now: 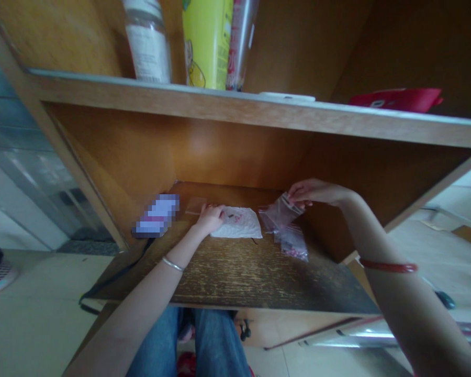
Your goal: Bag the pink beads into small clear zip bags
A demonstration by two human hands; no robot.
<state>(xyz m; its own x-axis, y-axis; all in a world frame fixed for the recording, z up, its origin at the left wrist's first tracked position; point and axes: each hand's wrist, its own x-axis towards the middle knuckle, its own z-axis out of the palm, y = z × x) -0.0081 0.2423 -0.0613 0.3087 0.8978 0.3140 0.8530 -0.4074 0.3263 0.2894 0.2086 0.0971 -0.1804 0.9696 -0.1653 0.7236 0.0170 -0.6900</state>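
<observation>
Right forearm [363,225], ringed by a red bangle [388,266], lies nearest the camera. Landmark: white tissue [247,225], laid out on the worn desktop [227,277]. Small reddish bits [236,217] sit on it; the pale ground presumably makes them easy to see. Left hand [211,219] rests at the tissue's left edge, fingers close together and bent, probably to steady it; cannot tell whether the fingertips pinch the paper. Right hand [308,192], to the tissue's right, pinches an upper zip bag [278,213] by its top end, seemingly to raise that end off the wood. Second zip bag [294,243], pinkish contents visible, lies to the tissue's lower right, likely placed there for easy reach. Small clear packet [195,206] lies left of the tissue, just beside the left hand. Farther left of the tissue: a pixelated device [157,215], apparently tilted, perhaps for viewing; its support cannot be made out
</observation>
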